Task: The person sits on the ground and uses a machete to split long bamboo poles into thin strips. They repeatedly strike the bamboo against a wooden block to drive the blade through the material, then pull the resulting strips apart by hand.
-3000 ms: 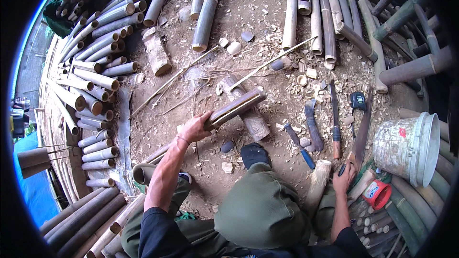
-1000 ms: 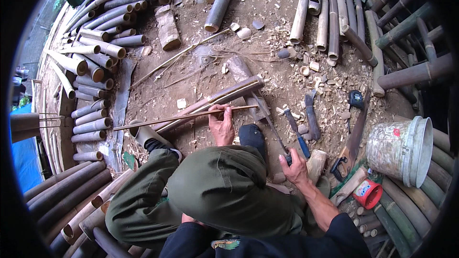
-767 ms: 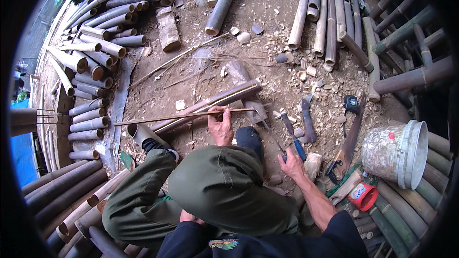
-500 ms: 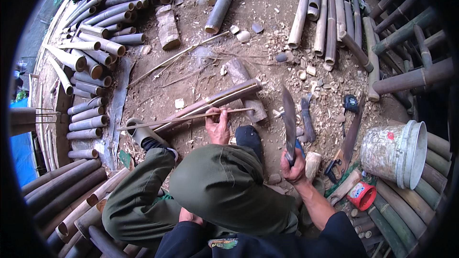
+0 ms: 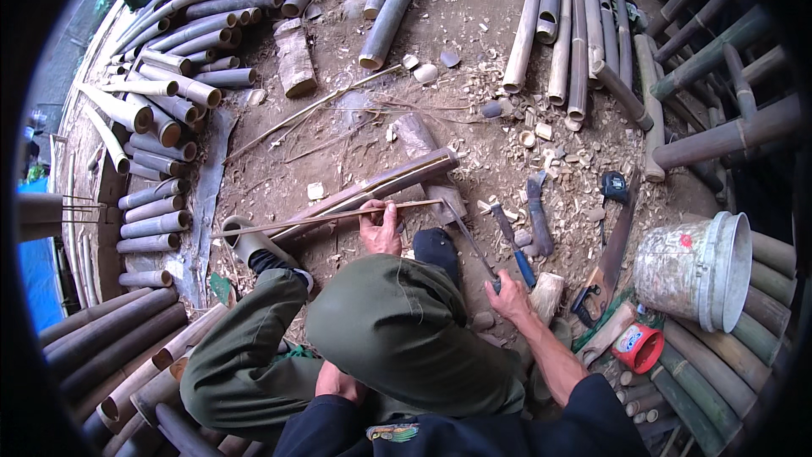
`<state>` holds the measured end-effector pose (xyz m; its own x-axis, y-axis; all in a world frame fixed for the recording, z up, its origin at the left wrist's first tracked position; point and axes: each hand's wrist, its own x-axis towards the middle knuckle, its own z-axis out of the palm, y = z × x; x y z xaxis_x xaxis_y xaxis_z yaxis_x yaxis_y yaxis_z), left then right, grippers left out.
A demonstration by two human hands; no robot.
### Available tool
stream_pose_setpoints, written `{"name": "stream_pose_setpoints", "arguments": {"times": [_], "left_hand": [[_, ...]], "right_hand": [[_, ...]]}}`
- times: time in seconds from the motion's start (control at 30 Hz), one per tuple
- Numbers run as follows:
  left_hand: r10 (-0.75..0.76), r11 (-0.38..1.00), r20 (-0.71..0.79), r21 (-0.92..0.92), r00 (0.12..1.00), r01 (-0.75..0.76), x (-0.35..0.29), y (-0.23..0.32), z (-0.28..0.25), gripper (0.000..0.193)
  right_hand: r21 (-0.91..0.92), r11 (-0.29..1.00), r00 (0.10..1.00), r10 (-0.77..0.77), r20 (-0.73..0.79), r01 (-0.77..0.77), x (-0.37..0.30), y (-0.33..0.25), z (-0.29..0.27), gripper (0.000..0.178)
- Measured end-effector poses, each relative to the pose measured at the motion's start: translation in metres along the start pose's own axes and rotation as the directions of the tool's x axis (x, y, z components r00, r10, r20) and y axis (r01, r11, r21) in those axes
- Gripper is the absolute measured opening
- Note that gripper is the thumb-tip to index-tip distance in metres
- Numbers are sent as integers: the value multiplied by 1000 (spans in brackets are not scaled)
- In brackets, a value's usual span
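Observation:
My left hand is closed around a thin bamboo strip, its thumb lying along the strip. My raised knee hides most of that forearm. In my right hand is the dark handle of a machete; its blade now shows nearly edge-on, and the tip is at the strip's right end. Whether the tip touches the strip, I cannot tell. Behind the strip, a split bamboo pole leans on a short log. My dark-socked foot is beside the log's near end.
To the right lie a blue-handled chisel-like tool, a dark wooden tool, a handsaw and a tape measure. A dirty white bucket and a red tub stand beyond. Bamboo poles are stacked leftward; shavings litter the ground.
My right hand has lowered slightly and turned the machete, swinging its blade leftward to the strip's end. The blue-handled tool now shows fully. My left hand keeps the strip nearly in place.

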<state>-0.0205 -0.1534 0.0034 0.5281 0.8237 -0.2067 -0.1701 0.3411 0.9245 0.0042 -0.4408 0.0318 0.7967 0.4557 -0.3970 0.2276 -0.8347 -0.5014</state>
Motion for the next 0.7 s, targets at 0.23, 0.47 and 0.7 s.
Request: {"name": "stream_pose_setpoints", "arguments": {"times": [0.23,0.47,0.7], "left_hand": [[243,864,225,392,944,-316,32,77,46,17],[122,701,637,487,761,-520,78,121,109,23],[67,548,751,523,657,-653,89,105,133,20]], "right_hand": [[852,465,971,97,219,-238,-21,-31,-67,22],[811,584,988,146,-56,-41,-5,-30,-110,28],[808,589,988,128,-87,-5,-18,-28,-127,29]]}}
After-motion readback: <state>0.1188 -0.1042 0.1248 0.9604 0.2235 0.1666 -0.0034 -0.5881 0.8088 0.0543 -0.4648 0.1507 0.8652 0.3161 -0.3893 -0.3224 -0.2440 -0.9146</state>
